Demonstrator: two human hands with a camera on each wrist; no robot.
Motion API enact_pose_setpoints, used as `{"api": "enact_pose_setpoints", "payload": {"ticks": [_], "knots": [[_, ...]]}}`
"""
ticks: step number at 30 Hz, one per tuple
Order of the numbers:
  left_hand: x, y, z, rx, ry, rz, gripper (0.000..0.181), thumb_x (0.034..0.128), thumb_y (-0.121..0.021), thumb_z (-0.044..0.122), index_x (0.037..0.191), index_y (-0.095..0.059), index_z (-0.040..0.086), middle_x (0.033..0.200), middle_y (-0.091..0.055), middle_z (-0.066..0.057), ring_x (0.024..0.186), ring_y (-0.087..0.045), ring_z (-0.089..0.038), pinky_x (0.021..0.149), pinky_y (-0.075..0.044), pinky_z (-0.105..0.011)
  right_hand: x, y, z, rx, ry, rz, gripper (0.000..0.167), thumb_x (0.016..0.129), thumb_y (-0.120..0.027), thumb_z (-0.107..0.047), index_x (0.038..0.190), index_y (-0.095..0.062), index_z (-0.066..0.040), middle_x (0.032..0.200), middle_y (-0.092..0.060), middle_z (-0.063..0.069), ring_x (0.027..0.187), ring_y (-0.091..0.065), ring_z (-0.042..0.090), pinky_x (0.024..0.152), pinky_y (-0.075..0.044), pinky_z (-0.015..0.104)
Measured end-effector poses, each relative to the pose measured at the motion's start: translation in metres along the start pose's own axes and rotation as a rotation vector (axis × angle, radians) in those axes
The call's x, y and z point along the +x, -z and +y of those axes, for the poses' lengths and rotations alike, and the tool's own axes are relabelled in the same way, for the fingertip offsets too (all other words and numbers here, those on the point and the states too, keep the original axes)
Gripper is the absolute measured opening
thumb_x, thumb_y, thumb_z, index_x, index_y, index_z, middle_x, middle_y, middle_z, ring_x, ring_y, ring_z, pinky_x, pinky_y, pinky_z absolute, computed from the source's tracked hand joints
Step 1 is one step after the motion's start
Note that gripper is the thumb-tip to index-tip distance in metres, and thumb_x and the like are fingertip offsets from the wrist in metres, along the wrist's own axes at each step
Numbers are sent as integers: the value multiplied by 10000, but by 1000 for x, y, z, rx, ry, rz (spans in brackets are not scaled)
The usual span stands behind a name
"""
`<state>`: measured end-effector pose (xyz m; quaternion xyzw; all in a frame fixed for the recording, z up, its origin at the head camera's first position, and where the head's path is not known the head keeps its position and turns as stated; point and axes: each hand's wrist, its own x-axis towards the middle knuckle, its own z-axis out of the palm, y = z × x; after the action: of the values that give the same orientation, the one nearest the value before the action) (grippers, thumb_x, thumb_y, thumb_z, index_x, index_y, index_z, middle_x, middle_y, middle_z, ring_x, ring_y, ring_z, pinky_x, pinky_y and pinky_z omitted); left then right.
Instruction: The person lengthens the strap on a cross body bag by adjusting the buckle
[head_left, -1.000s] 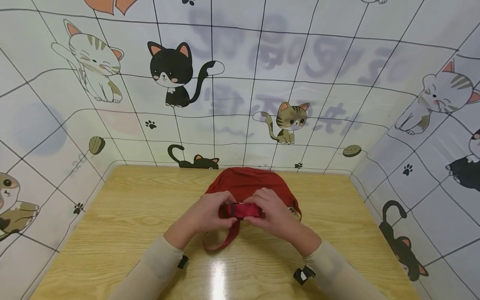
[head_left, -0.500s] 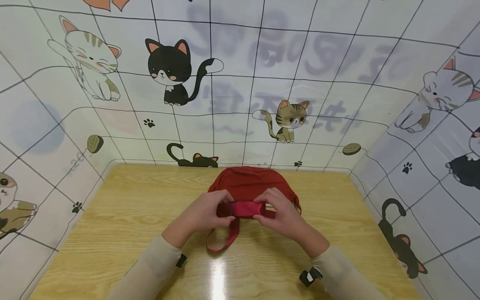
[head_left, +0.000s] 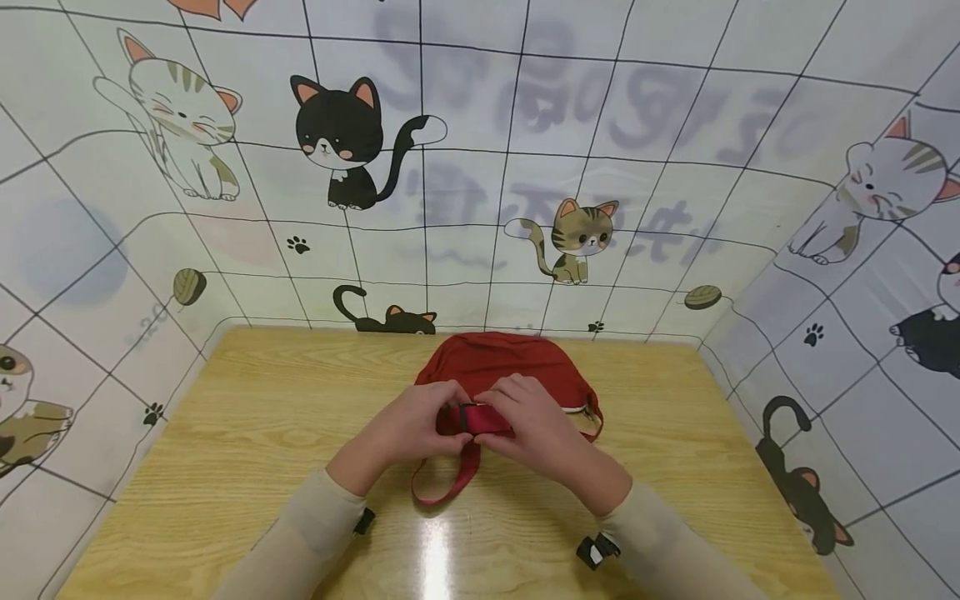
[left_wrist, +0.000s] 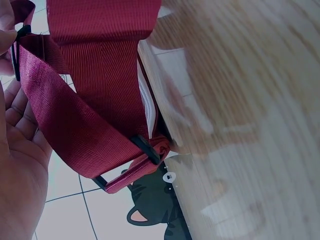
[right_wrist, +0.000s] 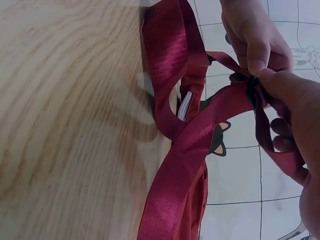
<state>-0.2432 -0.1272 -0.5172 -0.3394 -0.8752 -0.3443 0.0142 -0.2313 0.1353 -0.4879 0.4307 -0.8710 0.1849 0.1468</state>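
In the head view a red bag [head_left: 517,367] lies on the table, its red webbing strap [head_left: 492,418] raised in front of it. My left hand [head_left: 427,422] pinches the strap at a black slider buckle [head_left: 465,417]. Close beside it, my right hand [head_left: 534,429] pinches the strap just right of the buckle. Fingertips of both hands meet around the slider [right_wrist: 251,92] in the right wrist view, where a loop of strap hangs under the right hand. Another black buckle [left_wrist: 145,149] joins the strap near the bag's end in the left wrist view.
The wooden table [head_left: 262,433] reaches a cat-printed cloth wall [head_left: 480,183] behind and at both sides. A loose strap loop [head_left: 448,492] lies on the table in front of the bag. A white zipper [head_left: 576,409] shows at the bag's right side.
My right hand first slid right along the strap, baring more of it, then came back left close to the buckle. The left hand has stayed nearly still at the slider.
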Motion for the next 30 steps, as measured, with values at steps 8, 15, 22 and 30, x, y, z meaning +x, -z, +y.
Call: {"api": "enact_pose_setpoints", "payload": {"ticks": [8, 15, 22, 30], "knots": [[0, 0, 0, 7, 0, -9, 370, 906, -901, 270, 1170, -646, 227, 1012, -683, 146, 876, -671, -118, 754, -559, -284, 4, 0, 2, -24, 7, -20, 408, 914, -936, -374, 1221, -773, -160, 1105, -701, -59, 1041, -591, 151, 922, -486, 387], [-3, -1, -4, 24, -16, 22, 378, 890, -902, 273, 1165, -645, 237, 1008, -699, 136, 867, -630, -58, 772, -548, -291, -3, 7, 11, 66, 13, 38, 359, 900, -946, -295, 1174, -770, -143, 1079, -706, -48, 1018, -590, 149, 932, -504, 407], [-4, 1, -4, 18, -2, 31, 393, 880, -918, 257, 1165, -650, 214, 990, -692, 153, 852, -623, -63, 757, -545, -302, -13, 9, 21, 101, 25, 91, 349, 889, -938, -267, 1160, -764, -131, 1052, -689, -44, 993, -575, 138, 892, -485, 388], [-6, 1, -7, 5, 34, 18, 385, 890, -909, 257, 1165, -642, 232, 981, -682, 177, 848, -663, -141, 736, -553, -296, -22, 9, 29, 137, 30, 138, 363, 872, -953, -228, 1169, -769, -131, 1057, -695, -52, 975, -568, 129, 856, -469, 369]]}}
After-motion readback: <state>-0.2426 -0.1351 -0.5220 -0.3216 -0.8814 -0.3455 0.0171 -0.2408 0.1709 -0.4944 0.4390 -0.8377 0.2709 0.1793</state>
